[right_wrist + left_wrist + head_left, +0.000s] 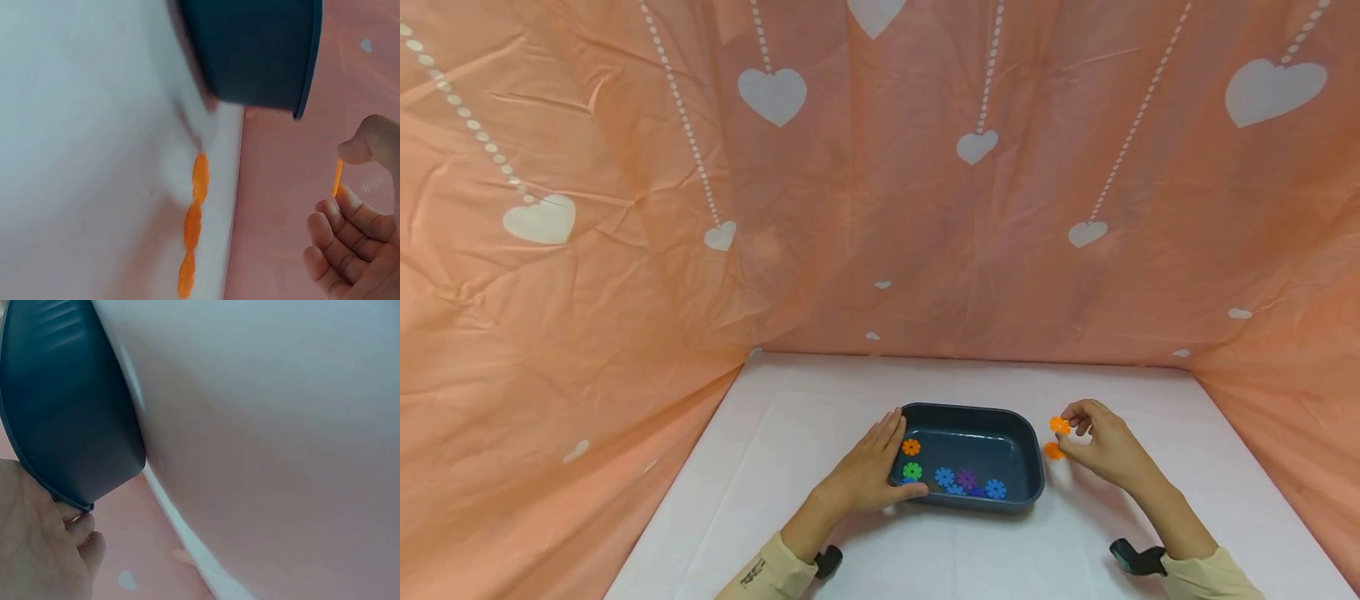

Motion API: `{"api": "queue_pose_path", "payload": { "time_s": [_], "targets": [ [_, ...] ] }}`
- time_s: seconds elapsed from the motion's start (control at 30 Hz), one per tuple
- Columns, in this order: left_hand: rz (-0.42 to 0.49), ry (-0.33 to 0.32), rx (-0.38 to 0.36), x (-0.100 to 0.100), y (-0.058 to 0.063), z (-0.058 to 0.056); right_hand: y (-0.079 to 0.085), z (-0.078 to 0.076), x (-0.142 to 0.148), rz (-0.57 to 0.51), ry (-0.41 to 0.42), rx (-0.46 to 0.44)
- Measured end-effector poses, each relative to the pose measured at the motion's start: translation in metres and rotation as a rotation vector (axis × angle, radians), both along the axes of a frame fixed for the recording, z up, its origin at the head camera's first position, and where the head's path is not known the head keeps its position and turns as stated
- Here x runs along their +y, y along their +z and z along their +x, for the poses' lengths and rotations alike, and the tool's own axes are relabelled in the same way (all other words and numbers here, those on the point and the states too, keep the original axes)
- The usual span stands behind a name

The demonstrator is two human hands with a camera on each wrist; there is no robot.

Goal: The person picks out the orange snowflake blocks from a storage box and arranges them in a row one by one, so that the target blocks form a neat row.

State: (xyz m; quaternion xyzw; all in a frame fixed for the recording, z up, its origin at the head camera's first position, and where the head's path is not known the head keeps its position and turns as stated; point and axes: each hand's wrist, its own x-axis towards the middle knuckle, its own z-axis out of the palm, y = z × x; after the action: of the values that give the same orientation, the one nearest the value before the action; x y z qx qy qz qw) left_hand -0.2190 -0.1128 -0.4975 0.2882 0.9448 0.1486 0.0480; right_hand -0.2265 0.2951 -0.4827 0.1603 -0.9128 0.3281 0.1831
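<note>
My right hand [1103, 443] pinches an orange flower-shaped plastic disc [1059, 425] between thumb and fingertips, to the right of a dark blue rectangular tray [977, 421]. In the right wrist view that pinched disc [337, 177] appears edge-on. A second orange disc [1052, 451] is on the table close to the tray's right side. My left hand [867, 468] rests against the tray's left rim with fingers extended, its thumb over the front left corner. Inside the tray are an orange disc [911, 447], a green disc [912, 471], a purple disc [967, 479] and several blue ones.
A white cloth [760, 467] covers the table. Behind it and along both sides hangs a peach curtain [925, 250] with white hearts. Each wrist wears a black camera mount, one on the left [829, 562] and one on the right [1137, 557].
</note>
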Motion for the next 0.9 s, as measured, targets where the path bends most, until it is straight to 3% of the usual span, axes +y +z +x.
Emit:
{"api": "queue_pose_path", "payload": {
  "time_s": [0.33,0.9],
  "targets": [
    [0.005,0.017,-0.014,0.0,-0.002,-0.001,-0.003,0.007,0.031,0.015,-0.095,-0.015],
    [-0.025,0.013,-0.007,0.0,-0.003,-0.002,-0.017,0.004,0.091,0.031,-0.184,-0.272]
  ]
}}
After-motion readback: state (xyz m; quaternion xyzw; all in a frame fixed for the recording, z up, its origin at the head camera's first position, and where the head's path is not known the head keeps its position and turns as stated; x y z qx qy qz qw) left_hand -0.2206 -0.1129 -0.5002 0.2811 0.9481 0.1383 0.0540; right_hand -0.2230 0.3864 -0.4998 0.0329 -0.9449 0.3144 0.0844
